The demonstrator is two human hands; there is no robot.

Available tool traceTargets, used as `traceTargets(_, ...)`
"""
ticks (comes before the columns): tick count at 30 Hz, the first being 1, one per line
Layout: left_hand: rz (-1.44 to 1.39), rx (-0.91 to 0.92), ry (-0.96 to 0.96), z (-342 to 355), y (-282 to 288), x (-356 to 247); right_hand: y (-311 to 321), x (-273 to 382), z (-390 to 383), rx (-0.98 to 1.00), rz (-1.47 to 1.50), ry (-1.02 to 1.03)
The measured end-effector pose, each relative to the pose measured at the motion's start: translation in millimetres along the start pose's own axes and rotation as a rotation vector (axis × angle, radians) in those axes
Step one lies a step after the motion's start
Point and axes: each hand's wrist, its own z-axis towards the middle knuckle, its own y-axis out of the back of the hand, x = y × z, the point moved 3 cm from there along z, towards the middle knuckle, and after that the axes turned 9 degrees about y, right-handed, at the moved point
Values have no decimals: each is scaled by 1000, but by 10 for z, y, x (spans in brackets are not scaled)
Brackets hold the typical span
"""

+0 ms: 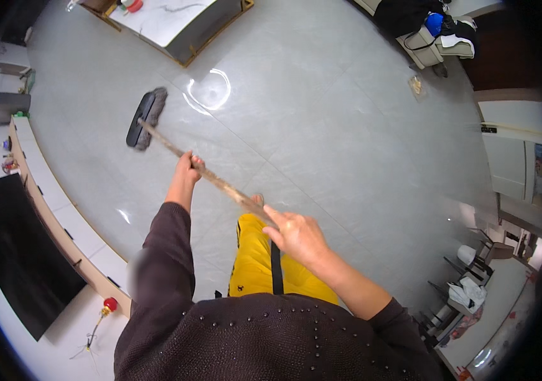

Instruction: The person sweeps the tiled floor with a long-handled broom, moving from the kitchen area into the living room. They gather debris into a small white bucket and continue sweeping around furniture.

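A flat mop with a dark plate and a grey fluffy pad rests on the shiny grey tiled floor, ahead and to the left. Its long, worn wooden handle slants back toward my body. Partway down the handle, my left hand is closed around it with the arm stretched forward. Nearer my waist, my right hand grips the upper end, its thumb and fingers wrapped about the wood. Part of that end is hidden behind the right hand.
Along the left runs a low white cabinet beneath a black television. A marble-topped table stands ahead. At far right sit a light sofa and a small clear packet on the floor. Chairs and a long table stand lower right.
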Motion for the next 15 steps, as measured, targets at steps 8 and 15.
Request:
traceTargets(8,-38,-126,17,-270,-143,990,422,-886,-717,-151,10,35)
traceTargets(15,-16,-26,229,-355,-1028,3129,1391,-1861,-2183,-230,-18,-125)
